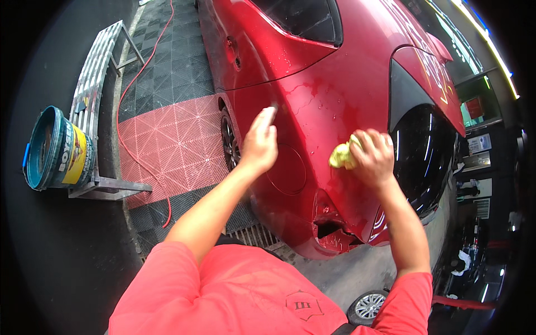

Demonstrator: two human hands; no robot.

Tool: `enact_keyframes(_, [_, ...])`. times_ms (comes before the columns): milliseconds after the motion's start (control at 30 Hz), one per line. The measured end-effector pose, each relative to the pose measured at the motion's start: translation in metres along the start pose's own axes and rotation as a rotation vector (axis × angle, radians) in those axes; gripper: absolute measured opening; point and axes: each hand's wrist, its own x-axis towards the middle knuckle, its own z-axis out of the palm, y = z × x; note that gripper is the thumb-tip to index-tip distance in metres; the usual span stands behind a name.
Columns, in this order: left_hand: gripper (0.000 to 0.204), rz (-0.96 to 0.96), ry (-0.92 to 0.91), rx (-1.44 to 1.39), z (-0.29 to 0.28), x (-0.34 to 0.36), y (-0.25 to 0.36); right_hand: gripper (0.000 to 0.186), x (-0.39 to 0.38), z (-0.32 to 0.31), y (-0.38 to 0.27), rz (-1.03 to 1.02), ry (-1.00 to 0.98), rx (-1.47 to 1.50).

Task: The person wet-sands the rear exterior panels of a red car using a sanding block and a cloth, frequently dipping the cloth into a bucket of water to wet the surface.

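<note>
The red car body point(352, 84) has scattered water drops on its rear panel and a dark cavity point(329, 228) low at its corner. My left hand point(259, 142) is over the side of that panel, above a round flap point(287, 173), fingers extended; whether the fingertips touch the paint is unclear. My right hand point(374, 159) is closed around a crumpled yellow-green cloth point(341, 156) against the panel, beside the dark rear glass point(416, 153).
At left, a metal bench point(89, 78) carries a teal bucket point(47, 151). A red hose point(135, 145) crosses red and black floor tiles point(167, 128). A loose wheel point(368, 307) lies at lower right, with a drain grate point(257, 234) below the car.
</note>
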Motion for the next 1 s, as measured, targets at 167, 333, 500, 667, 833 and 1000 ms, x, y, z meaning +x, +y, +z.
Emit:
enact_keyframes(167, [0.067, 0.219, 0.118, 0.558, 0.088, 0.041, 0.030, 0.018, 0.117, 0.014, 0.068, 0.104, 0.021, 0.007])
enact_keyframes(333, [0.080, 0.169, 0.091, 0.644, 0.126, -0.020, 0.062, 0.029, 0.119, -0.003, 0.120, 0.199, 0.035, -0.052])
enact_keyframes(500, [0.102, 0.180, -0.188, 0.664, 0.147, -0.119, 0.084, 0.043, 0.040, 0.006, 0.134, 0.055, 0.265, 0.052])
enact_keyframes(667, [0.106, 0.076, 0.082, 0.713, 0.105, 0.053, 0.042, 0.037, 0.049, 0.017, 0.124, 0.099, 0.400, 0.086])
enact_keyframes(833, [0.107, 0.175, 0.126, 0.756, 0.121, 0.015, 0.045, 0.038, 0.048, 0.024, 0.120, 0.098, 0.400, 0.098])
enact_keyframes(1000, [0.115, 0.243, -0.219, 0.742, 0.141, -0.095, 0.080, 0.043, 0.032, 0.021, 0.129, 0.135, 0.375, 0.081])
